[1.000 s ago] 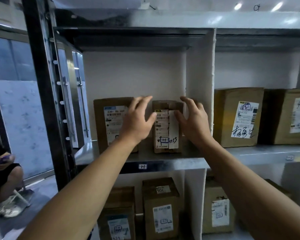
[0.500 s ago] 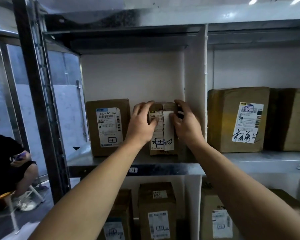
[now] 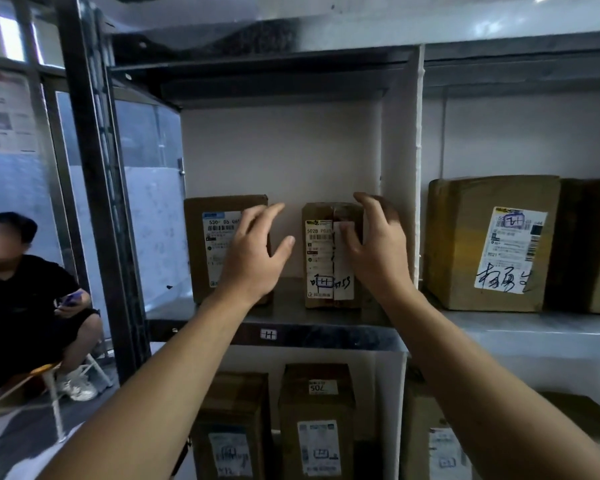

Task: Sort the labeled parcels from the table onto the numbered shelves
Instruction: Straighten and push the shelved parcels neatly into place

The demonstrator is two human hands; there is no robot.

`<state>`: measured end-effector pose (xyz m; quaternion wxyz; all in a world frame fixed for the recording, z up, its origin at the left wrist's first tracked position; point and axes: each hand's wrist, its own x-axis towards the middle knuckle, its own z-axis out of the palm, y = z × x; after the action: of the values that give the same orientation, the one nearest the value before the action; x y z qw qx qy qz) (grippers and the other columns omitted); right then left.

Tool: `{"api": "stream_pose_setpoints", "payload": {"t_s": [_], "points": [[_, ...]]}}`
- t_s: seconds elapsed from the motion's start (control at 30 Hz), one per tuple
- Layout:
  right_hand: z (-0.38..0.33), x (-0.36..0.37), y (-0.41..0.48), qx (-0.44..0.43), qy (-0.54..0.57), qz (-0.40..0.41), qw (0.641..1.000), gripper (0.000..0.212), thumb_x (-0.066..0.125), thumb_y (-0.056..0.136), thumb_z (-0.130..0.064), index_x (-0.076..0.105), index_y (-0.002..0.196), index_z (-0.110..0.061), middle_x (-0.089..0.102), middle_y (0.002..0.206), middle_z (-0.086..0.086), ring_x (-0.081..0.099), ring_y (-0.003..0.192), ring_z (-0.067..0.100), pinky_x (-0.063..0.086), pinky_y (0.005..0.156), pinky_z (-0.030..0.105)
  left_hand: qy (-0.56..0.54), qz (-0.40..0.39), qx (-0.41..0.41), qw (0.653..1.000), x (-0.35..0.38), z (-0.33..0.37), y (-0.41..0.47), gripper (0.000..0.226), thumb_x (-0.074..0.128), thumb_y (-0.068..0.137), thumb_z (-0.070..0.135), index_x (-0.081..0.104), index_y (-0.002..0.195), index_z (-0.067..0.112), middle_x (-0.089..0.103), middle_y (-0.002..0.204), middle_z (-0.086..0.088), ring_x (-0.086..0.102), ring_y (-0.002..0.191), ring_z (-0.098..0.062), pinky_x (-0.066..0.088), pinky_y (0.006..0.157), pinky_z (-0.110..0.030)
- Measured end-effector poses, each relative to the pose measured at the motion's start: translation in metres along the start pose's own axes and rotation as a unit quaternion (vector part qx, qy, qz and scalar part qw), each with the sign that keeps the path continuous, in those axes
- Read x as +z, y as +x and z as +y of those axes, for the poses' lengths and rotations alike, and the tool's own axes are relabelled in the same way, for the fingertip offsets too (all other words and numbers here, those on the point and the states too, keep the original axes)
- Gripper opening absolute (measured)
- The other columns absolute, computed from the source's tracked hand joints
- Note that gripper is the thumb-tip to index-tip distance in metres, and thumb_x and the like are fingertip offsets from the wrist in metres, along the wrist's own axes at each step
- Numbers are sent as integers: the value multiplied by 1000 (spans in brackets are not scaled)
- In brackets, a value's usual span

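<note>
Parcel with the 502B label (image 3: 321, 268) is standing upright on the metal shelf (image 3: 343, 337), right between the two hands. Going left to right: way off left of the hands a person (image 3: 21, 292) sits in a chair holding a phone. Then there's a brown box (image 3: 205, 258) partly behind the left hand (image 3: 253, 258), which is spread wide, fingers relaxed, holding nothing and just clear of the parcel's left side. The right hand (image 3: 378, 251) has its fingers bent loosely over the parcel's top right corner, thumb in front of the label; can't tell if it's actually gripping. Just right of that hand is a white divider (image 3: 400, 168), then a bigger box (image 3: 465, 244).
</note>
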<state>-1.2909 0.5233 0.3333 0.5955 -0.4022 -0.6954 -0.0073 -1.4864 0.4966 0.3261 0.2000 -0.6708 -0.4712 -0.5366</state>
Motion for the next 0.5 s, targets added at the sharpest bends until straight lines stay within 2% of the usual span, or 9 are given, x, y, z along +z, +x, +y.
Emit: {"api": "stream_pose_setpoints", "payload": {"t_s": [0.07,0.17,0.27,0.37,0.43,0.5], "points": [[-3,-5,-1,-25,-37,19,999,49,59,99,-29,45,146,-22,44,146,10,49,126,25,48,96,33,18,-4,19,1000,-4,3,-2,52,67,91,24,51,139,15,49,134,-6,44,117,-10,36,87,-12],[-7,-12,-9,-93,-95,26,991,44,60,98,-29,52,140,-15,48,144,13,48,128,31,50,95,43,60,-29,43,997,-8,7,-7,48,65,92,26,53,137,13,50,134,-6,49,122,-20,43,92,-24],[-9,-24,-23,-138,-131,16,982,41,61,97,-29,56,133,-11,54,136,15,53,121,32,54,90,44,74,-46,41,995,-11,12,-18,46,64,92,26,54,136,13,50,134,-5,49,121,-21,40,91,-24],[-13,-45,-39,-179,-184,12,966,38,56,97,-32,59,127,-9,58,128,16,59,110,33,54,83,42,70,-59,48,995,-14,22,-28,46,62,93,29,54,136,14,51,134,-5,49,122,-21,44,94,-29],[-12,-62,-49,-173,-227,-1,958,40,50,95,-37,59,124,-10,59,126,16,59,107,33,55,79,43,70,-66,59,994,-15,33,-35,47,61,92,32,54,135,15,53,132,-5,50,122,-23,44,98,-34],[-9,-81,-57,-139,-273,-16,952,40,53,96,-37,57,128,-13,57,130,15,58,112,35,55,82,48,70,-79,72,992,-15,48,-43,47,61,92,32,53,136,15,54,132,-5,48,124,-24,44,99,-37]]}}
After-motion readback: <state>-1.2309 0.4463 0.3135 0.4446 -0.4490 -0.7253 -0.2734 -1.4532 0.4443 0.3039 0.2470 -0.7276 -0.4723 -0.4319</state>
